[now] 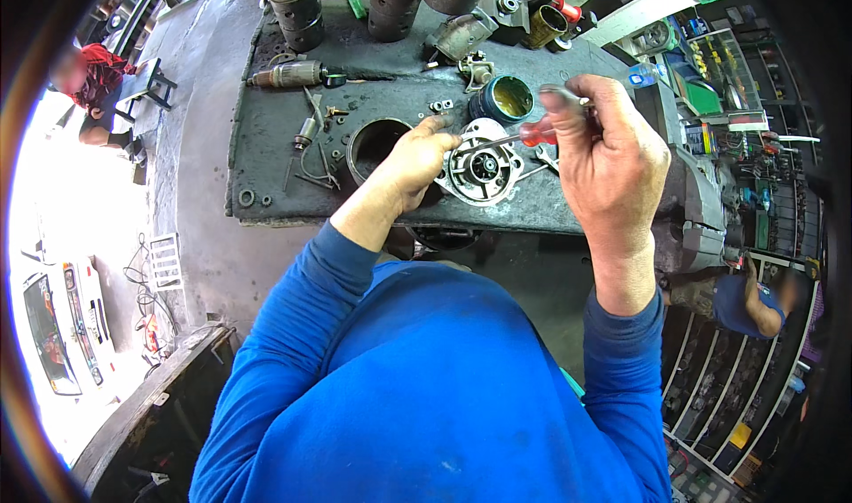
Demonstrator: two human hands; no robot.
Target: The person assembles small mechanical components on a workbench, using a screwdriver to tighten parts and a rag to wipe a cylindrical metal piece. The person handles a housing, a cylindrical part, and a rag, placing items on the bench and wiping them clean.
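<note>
My right hand (pixel 612 157) is raised over the right side of the bench, closed around the red handle of a screwdriver (pixel 538 133). Its thin shaft runs left to the upper left rim of a round cast-metal housing (pixel 480 194), an end cover with mounting ears and a bearing at its centre. My left hand (pixel 413 163) is at that rim, thumb and forefinger by the shaft's tip. Its fingers look closed, but what they pinch is hidden. Just left of the housing, partly behind my left hand, stands a hollow metal cylinder (pixel 371 144). An open tin of yellowish grease (pixel 512 97) stands behind the housing.
On the dark workbench (pixel 266 170) lie an armature (pixel 288 75), a solenoid-like part (pixel 307 132), nuts and small pieces. Metal cans with tools (pixel 297 22) stand at the back. A wrench (pixel 543 158) lies right of the housing. One person is far left, another at right by shelves.
</note>
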